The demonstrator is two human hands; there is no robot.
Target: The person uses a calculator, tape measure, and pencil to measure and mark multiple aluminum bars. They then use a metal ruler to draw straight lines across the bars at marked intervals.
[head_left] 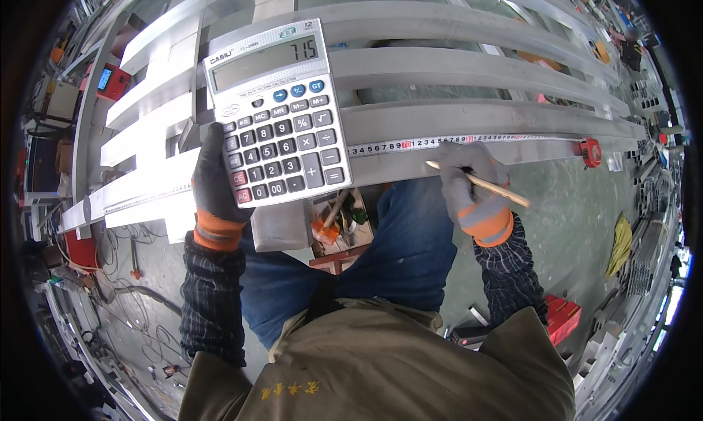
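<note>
Left hand (214, 183) fingers clamp the big grey desk calculator (278, 113) at 11 o'clock, right hand (469, 175) fingers pinch a wooden pencil (480, 183) beside the yellow-white measuring tape (454, 141) on the silver aluminium frame rail (439, 120); a loose one-handed grip risks dropping the calculator, and a nudged tape spoils the mark.

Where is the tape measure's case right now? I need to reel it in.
In the head view, the red tape measure case sits far right on the aluminium frame, at the blade's end, beyond the right hand holding a pencil.
</note>
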